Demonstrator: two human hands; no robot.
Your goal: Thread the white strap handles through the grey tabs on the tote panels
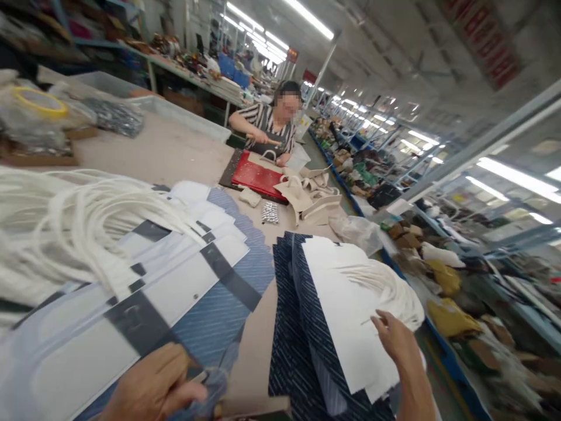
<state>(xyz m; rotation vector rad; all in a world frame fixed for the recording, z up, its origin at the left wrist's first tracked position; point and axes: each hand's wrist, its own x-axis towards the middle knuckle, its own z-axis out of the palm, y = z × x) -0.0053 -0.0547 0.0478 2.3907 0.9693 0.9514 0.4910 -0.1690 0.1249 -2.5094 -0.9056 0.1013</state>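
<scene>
My left hand (153, 380) is at the bottom edge with its fingers curled closed. A small dark piece shows beside its thumb, too blurred to name. Under and behind it lie fanned blue striped fabric panels (210, 316) with white backing, dark strips and looped white cord handles (96, 222). My right hand (394, 333) is over a stack of dark navy patterned panels (284, 327) topped by a white sheet (333, 292). Its thumb and fingertips pinch together beside a bundle of white cords (390, 280); a thin pale strand pokes out at the fingertips.
Across the table a person (274, 120) holds a hammer (267, 139) over a red board (256, 175). Beige bag pieces (307, 196) and a pack of small metal parts (270, 213) lie nearby. A small box (254, 406) stands at the front edge; yellow tape (39, 102) sits far left.
</scene>
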